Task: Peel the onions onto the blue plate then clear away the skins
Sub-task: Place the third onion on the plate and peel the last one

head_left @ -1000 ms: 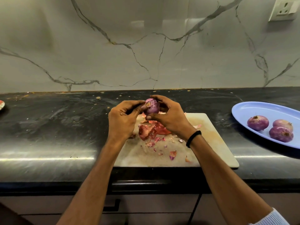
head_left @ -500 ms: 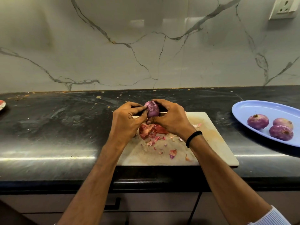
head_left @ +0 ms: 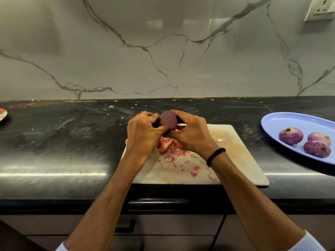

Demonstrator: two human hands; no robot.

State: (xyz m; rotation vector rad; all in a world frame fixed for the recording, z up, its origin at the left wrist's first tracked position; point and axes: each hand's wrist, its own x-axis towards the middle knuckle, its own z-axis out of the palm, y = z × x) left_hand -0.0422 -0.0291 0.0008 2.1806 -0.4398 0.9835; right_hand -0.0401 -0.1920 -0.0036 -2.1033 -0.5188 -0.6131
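A purple onion (head_left: 169, 120), blurred by motion, is held above the far edge of the pale cutting board (head_left: 235, 160). My left hand (head_left: 145, 134) and my right hand (head_left: 190, 134) both grip it, fingers curled round its sides and thumbs meeting under it. Beneath the hands lies a heap of reddish onion skins (head_left: 167, 146), and smaller skin scraps (head_left: 194, 171) are scattered over the board. The blue plate (head_left: 290, 122) sits at the right on the black counter and carries three peeled onions (head_left: 291, 135).
A black stone counter (head_left: 63, 142) runs full width, with crumbs along its back edge under the marble wall. A red-and-white dish edge (head_left: 2, 114) shows at far left. A wall socket (head_left: 320, 8) is at top right. Drawer fronts lie below the counter.
The onion has been turned in my hands, its root end no longer facing me. My hands have closed tighter together around it, thumbs now meeting underneath.
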